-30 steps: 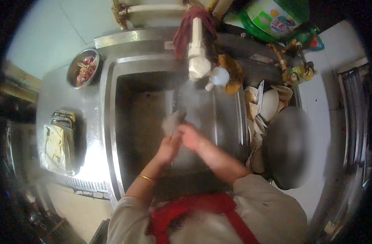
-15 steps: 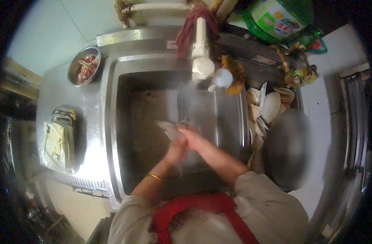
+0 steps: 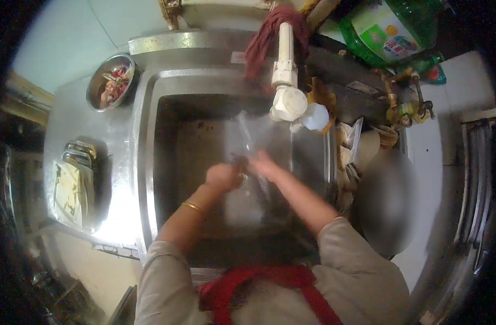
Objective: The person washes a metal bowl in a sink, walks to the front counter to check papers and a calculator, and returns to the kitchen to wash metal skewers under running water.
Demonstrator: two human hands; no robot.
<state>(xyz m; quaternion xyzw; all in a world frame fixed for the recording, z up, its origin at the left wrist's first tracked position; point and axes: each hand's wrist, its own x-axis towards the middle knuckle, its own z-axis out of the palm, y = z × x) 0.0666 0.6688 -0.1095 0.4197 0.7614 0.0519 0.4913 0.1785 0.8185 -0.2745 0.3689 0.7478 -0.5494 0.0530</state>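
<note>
Over the deep metal sink [image 3: 143,179], my left hand [image 3: 223,177] is closed around something dark and small that I cannot make out. Just to its right, my right hand [image 3: 264,164] is closed too, at the stream of water [image 3: 245,130] that runs from below the white faucet [image 3: 289,103]. What the right hand holds, if anything, is blurred by splashing water and motion. The two hands are close together, fingers partly hidden.
A metal bowl [image 3: 111,82] with scraps stands at the upper left, above stacked trays [image 3: 73,192]. Right of the sink are piled dishes [image 3: 367,149] and a blurred dark round shape [image 3: 387,203]. A green bottle [image 3: 391,32] and a cloth [image 3: 275,40] are behind.
The pale cloth-like thing between my hands no longer shows. My left hand has moved up and slightly left, my right hand slightly right and up. The view has shifted a little.
</note>
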